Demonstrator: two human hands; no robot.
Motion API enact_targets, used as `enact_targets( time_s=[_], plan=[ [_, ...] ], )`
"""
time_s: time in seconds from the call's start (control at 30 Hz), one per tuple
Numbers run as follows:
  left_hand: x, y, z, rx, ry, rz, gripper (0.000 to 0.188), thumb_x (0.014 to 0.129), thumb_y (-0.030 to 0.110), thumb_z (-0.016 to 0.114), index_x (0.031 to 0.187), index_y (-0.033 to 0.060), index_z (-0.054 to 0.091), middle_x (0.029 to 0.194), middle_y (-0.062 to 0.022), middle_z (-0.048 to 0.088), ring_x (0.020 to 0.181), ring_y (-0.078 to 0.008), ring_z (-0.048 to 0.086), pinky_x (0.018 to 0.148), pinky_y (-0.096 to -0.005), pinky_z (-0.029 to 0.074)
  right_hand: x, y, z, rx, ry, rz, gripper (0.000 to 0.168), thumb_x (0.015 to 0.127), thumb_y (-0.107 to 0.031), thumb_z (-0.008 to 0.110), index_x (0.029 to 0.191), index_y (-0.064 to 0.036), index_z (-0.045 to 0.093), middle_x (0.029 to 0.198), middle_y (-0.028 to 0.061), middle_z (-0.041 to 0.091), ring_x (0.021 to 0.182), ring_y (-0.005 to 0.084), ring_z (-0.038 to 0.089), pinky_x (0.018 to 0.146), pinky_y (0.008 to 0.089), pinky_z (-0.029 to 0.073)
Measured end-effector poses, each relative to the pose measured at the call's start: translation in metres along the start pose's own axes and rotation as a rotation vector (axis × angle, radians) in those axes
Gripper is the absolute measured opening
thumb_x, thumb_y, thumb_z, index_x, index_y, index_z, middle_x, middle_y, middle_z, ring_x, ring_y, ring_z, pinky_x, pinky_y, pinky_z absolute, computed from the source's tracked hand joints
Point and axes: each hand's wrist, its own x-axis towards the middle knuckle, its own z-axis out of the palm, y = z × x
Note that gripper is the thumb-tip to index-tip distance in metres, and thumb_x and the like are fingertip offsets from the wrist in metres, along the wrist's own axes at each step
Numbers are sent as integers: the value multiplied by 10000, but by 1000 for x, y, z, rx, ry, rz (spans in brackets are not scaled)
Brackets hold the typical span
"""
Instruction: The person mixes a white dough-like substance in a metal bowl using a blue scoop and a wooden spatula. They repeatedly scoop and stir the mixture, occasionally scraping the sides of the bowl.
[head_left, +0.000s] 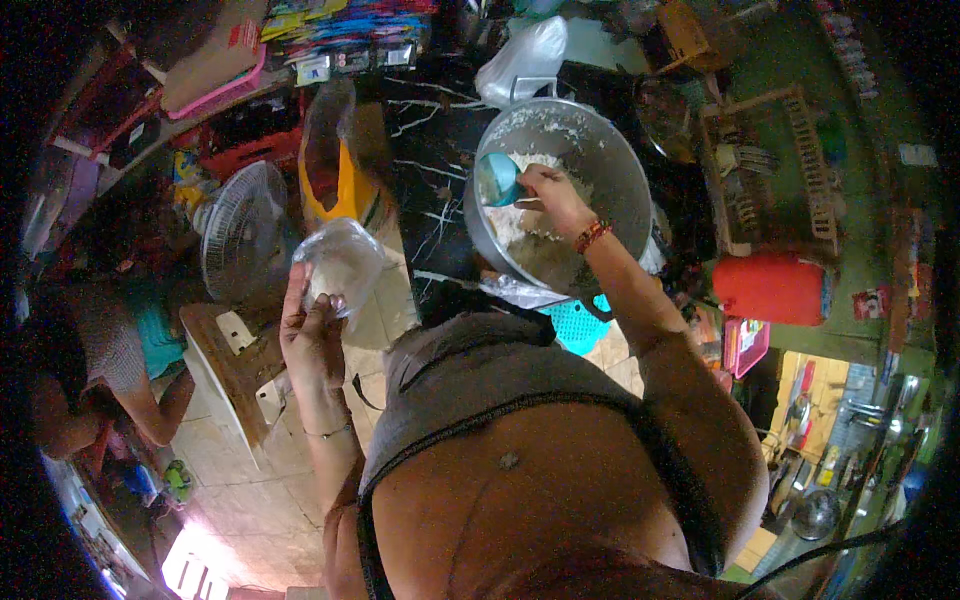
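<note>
In my left hand (315, 330) I hold a clear plastic bag (341, 262) by its edge; some whitish content shows inside it. The bag is to the left of a black, white-veined table (431, 150). My right hand (551, 191) reaches into a large metal pot (637, 165), its fingers on a teal cup (497, 180). White, flour-like powder (510, 225) lies in the pot around the cup, and bits of it cling to the inner wall. What the cup contains is hard to make out.
A filled clear plastic bag (525, 60) lies beyond the pot. Left of the table are a yellow-orange bag (349, 187) and a fan (244, 232). Another person (124, 360) is at the far left, near a wooden board (232, 360). A turquoise perforated basket (577, 326) is below the pot.
</note>
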Motion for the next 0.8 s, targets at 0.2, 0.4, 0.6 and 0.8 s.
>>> enact_targets(
  time_s=[0.2,0.4,0.6,0.8],
  plan=[
    [-9,22,74,21,-171,119,570,836,-94,520,1373,42,385,1410,-89,393,1170,-221,501,928,-356,464,-31,-34,-22,383,-49,-63,134,868,-144,555,762,-62,539,783,24,512,779,153,550,797,403,534],
    [-24,59,187,101,-472,193,647,819,-46,557,1411,42,312,1438,-88,352,1184,-231,490,936,-364,447,-79,-104,-68,-35,179,-781,81,816,-38,636,845,-12,565,1118,84,581,898,125,574,767,263,477],
    [-28,45,258,121,-604,208,638,845,8,564,1418,43,286,1413,-89,363,1184,-227,460,961,-384,417,-142,-187,-53,-651,348,-1600,151,721,-116,705,737,-32,581,1302,259,455,1132,364,520,935,413,424],
    [-42,6,282,4,-586,176,573,844,-43,561,1375,8,350,1235,-119,521,951,-212,601,871,-353,483,-126,-168,-88,-429,305,-1409,164,718,-122,728,754,-28,598,1218,228,541,1046,283,578,858,356,464]
  ],
)
